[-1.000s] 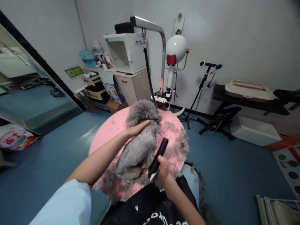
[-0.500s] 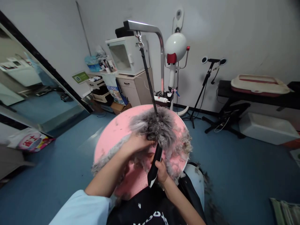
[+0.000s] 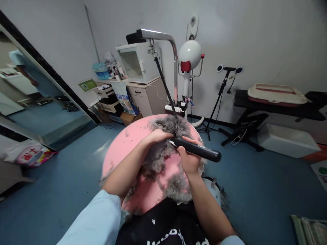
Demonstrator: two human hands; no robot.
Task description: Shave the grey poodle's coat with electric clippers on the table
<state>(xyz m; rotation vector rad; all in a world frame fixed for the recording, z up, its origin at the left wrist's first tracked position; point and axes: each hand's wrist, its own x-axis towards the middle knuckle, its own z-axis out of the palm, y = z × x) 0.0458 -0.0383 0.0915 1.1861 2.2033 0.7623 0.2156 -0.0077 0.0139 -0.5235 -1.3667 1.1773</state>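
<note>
A small grey furry animal (image 3: 163,143) stands on a round pink grooming table (image 3: 127,143), tied by a black leash (image 3: 163,85) to a metal arm (image 3: 163,37). My left hand (image 3: 155,136) is closed on the animal's fur near its neck. My right hand (image 3: 189,158) grips a black clipper (image 3: 196,151), held level with its head against the fur beside my left hand. Loose clumps of cut fur (image 3: 178,187) lie on the near part of the table.
A white stand dryer (image 3: 189,56) is behind the table. A white cabinet box (image 3: 139,61) sits on drawers at the back left. A large mirror (image 3: 33,98) leans on the left wall. A black bench (image 3: 276,105) with a tray stands at right.
The animal has turned and shifted on the table. My right hand has swung the clipper from pointing up along its body to lying level near the neck. My left hand stays on the fur.
</note>
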